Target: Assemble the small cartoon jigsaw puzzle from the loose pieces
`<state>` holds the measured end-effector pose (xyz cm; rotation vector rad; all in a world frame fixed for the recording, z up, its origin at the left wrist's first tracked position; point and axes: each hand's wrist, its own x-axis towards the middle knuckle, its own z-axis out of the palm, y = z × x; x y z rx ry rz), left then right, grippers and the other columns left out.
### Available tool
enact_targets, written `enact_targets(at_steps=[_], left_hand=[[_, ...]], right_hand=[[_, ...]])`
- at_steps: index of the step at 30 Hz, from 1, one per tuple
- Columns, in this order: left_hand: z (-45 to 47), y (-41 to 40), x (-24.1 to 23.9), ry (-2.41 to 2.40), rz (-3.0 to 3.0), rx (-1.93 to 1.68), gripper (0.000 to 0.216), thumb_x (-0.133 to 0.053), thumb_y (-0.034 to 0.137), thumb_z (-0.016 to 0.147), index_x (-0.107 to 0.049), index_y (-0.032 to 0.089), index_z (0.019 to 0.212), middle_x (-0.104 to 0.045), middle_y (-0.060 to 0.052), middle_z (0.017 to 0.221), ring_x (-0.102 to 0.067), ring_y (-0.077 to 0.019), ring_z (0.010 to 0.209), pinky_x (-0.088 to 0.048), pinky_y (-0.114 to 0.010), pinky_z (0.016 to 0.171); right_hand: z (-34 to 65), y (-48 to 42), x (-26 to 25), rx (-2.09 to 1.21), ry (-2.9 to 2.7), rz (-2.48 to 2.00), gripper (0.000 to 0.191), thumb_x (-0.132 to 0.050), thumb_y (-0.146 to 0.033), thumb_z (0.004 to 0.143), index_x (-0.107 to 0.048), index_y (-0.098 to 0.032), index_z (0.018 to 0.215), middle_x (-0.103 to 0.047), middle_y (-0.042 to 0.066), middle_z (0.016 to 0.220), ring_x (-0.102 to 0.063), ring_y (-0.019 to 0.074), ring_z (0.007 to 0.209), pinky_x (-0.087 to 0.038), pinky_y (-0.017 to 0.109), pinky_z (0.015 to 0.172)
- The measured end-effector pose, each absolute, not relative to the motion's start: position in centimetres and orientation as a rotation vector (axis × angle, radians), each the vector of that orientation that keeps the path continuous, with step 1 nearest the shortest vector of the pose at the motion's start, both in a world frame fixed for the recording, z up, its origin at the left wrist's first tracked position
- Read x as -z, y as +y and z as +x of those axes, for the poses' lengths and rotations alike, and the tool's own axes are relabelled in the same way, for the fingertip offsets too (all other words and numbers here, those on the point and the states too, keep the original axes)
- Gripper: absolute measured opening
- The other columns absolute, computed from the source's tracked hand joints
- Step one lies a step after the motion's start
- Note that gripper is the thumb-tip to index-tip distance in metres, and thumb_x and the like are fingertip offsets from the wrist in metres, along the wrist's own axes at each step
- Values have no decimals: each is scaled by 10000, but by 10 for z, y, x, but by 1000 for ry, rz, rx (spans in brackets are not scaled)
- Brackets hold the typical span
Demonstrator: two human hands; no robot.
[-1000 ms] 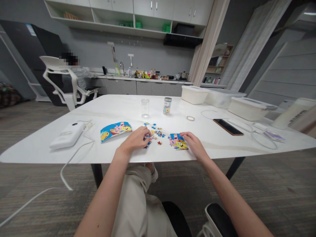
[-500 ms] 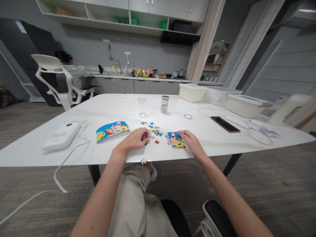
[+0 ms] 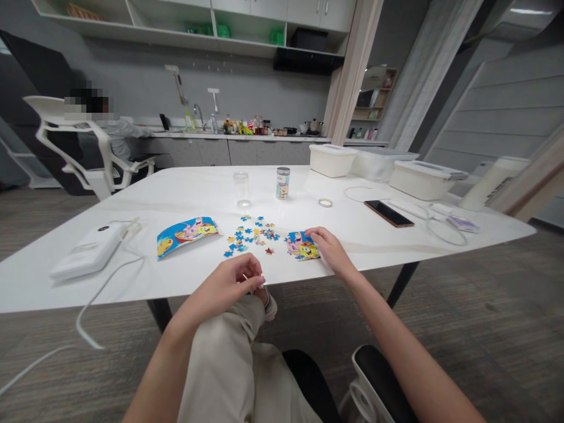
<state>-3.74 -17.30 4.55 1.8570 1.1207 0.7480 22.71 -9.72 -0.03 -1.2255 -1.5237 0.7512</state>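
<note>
My left hand (image 3: 235, 281) is closed in a pinch at the table's front edge, with a small jigsaw piece (image 3: 263, 284) mostly hidden between thumb and fingers. Farther in lie several loose jigsaw pieces (image 3: 248, 239) in blue, yellow and pink, and a dark red piece (image 3: 269, 251) sits apart from them. To the right is a joined section of jigsaw puzzle (image 3: 303, 247) with cartoon figures. Bent fingers of my right hand (image 3: 331, 248) grip its right edge; the thumb is hidden. A curved picture card (image 3: 185, 236) stands left of the loose pieces.
Behind the pieces stand a clear jar (image 3: 242, 189) and a cartoon-labelled jar (image 3: 282, 184); a round lid (image 3: 325, 202) lies nearby. A phone (image 3: 388, 213), cables and white bins (image 3: 333, 161) are at right. A white device (image 3: 90, 249) lies left. A person sits beyond.
My left hand has moved from the loose pieces toward me and pinched the piece at the table's edge. More loose pieces are uncovered. My right hand stays at the joined section. The view has shifted.
</note>
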Motion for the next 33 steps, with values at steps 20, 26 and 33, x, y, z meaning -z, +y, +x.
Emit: enact_targets(at_steps=[20, 26, 33], left_hand=[[29, -121, -27, 1182, 2033, -862, 92, -606, 197, 801, -693, 196, 832, -716, -27, 811, -662, -176, 779, -518, -310, 758], [32, -133, -13, 1250, 2234, -1069, 138, -577, 206, 866, -703, 198, 920, -662, -44, 945, -632, -158, 807, -523, -310, 793], [20, -152, -11, 1184, 2414, -1063, 138, -543, 220, 900, -679, 191, 902, -652, -48, 962, -614, -176, 913, -507, -326, 856]], right_hand=[[227, -96, 0, -718, -1532, -1222, 231, -487, -375, 799, -644, -211, 836, -665, 59, 992, -589, 225, 1006, -409, 386, 961], [227, -96, 0, -704, -1546, -1220, 210, -485, -350, 807, -643, -214, 833, -666, 53, 998, -589, 223, 1015, -412, 385, 956], [228, -97, -1, -691, -1597, -1218, 212, -480, -348, 825, -641, -210, 828, -661, 59, 1025, -588, 217, 1036, -409, 374, 967]])
